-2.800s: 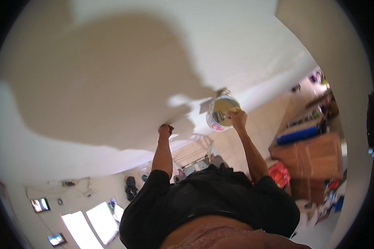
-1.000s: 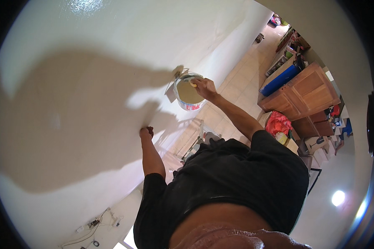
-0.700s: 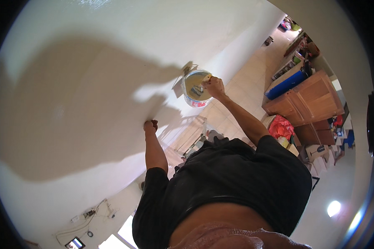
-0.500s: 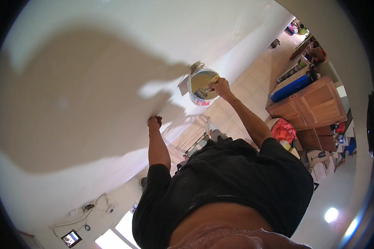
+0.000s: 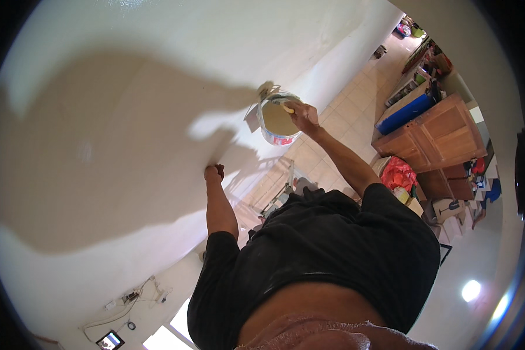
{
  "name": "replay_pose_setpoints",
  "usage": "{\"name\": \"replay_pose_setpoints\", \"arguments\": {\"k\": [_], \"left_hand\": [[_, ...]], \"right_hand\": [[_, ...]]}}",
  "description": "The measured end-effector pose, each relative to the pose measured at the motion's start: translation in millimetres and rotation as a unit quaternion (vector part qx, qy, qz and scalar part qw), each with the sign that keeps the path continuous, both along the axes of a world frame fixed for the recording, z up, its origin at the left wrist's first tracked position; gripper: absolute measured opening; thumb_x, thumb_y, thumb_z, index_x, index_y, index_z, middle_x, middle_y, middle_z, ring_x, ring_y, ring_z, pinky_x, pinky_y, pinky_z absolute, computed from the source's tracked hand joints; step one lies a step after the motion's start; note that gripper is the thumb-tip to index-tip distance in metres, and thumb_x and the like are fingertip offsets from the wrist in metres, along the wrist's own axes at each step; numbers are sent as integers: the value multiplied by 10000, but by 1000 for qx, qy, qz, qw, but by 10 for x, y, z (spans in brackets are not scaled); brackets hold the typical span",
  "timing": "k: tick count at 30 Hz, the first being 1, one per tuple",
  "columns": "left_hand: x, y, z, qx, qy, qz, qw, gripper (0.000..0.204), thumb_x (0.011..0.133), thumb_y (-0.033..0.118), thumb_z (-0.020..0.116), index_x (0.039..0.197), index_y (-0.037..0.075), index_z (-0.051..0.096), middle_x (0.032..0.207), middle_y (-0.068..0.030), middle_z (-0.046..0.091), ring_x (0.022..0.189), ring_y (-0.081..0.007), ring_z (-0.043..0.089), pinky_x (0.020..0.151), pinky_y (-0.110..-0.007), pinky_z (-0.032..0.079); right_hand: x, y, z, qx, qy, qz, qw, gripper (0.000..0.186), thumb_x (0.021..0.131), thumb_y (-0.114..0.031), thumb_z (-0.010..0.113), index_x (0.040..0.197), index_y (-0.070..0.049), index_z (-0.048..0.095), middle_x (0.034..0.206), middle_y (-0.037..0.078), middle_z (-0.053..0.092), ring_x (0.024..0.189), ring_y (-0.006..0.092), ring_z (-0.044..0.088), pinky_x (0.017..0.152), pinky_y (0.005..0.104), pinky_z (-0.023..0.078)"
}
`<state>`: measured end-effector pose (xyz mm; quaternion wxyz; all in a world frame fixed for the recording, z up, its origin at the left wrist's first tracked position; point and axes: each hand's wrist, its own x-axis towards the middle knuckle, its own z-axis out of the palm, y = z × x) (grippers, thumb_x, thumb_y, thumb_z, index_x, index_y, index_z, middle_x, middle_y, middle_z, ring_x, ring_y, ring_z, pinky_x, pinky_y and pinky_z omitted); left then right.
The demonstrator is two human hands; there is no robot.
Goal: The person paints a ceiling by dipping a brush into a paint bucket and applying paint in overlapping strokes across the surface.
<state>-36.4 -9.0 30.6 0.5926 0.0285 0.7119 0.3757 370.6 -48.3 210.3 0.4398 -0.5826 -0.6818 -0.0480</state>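
My left hand (image 5: 214,172) is curled into a fist and presses against the wall (image 5: 175,41), right at the edge of a large tan painted patch (image 5: 99,157). Whatever is inside the fist is hidden. My right hand (image 5: 302,115) is raised beside the wall and grips the rim of a small white paint bucket (image 5: 277,121) filled with tan paint. A brush (image 5: 266,89) sticks out over the bucket's far rim. My black shirt (image 5: 326,256) fills the lower middle of the view.
A metal ladder frame (image 5: 279,192) stands below my arms on a tiled floor (image 5: 347,114). To the right are a wooden cabinet (image 5: 443,134), a long blue object (image 5: 405,114) and a red bag (image 5: 398,174). Cables (image 5: 128,297) hang on the wall at lower left.
The view has swung, so the wall and room sit differently. My right hand with the bucket stays raised near the wall. My left fist remains at the edge of the tan patch.
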Motion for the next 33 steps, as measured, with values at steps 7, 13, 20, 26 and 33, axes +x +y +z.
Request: {"name": "replay_pose_setpoints", "arguments": {"k": [7,13,20,26,33], "left_hand": [[26,-15,77,13,-10,-30,999,268,918,176,368,779,64,567,608,-88,624,479,-182,592,360,-295,353],[36,-47,105,21,-46,-6,999,280,924,168,353,770,57,559,590,-98,610,443,-172,563,352,-295,344],[74,-14,57,25,-31,-15,999,290,932,197,364,766,61,559,579,-97,602,419,-172,541,311,-265,300],[6,17,26,35,-43,-47,997,322,928,195,368,687,77,547,552,-89,592,418,-178,541,323,-271,321],[-8,-18,-30,22,-37,-30,999,289,929,177,372,724,77,550,607,-88,613,471,-215,600,373,-288,358]], "right_hand": [[-120,-124,32,-174,202,-89,960,150,803,-131,684,907,-24,688,783,109,702,662,199,678,583,305,526],[-87,-149,138,-348,336,-52,874,200,773,-171,705,776,29,709,654,87,685,482,125,623,511,267,535],[74,31,-65,-271,256,-12,928,137,792,-97,696,874,13,696,760,91,705,666,145,678,602,279,543],[59,87,-69,-20,35,-20,999,161,789,-93,691,948,-60,690,853,128,700,726,273,689,636,327,553],[-141,-62,55,-201,177,-135,954,196,797,-171,702,928,-26,691,744,114,692,653,179,677,587,277,527]]}}
